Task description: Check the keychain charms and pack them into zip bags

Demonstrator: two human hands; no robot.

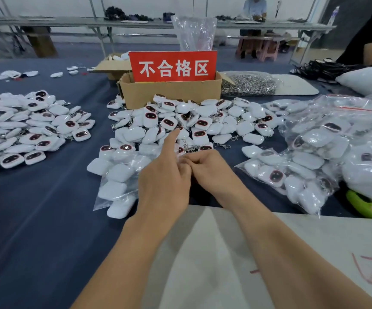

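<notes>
A heap of white keychain charms (pixel 194 121) with dark red-eyed faces lies in the middle of the dark blue table (pixel 47 219). In front of it, a clear zip bag (pixel 116 186) filled with charms lies on the cloth. My left hand (pixel 165 177) covers the bag's right end, with the index finger stretched toward the heap and the other fingers curled at the bag's edge. My right hand (pixel 207 168) meets it fingertip to fingertip, its fingers curled and pinching the same edge. The pinched spot itself is hidden.
A cardboard box (pixel 171 90) with a red sign (pixel 172 66) stands behind the heap. More loose charms (pixel 24 128) lie at the left, filled bags (pixel 327 152) at the right. A pile of metal clasps (pixel 247 84) sits at the back right, a green object (pixel 367 206) by white paper (pixel 314 253).
</notes>
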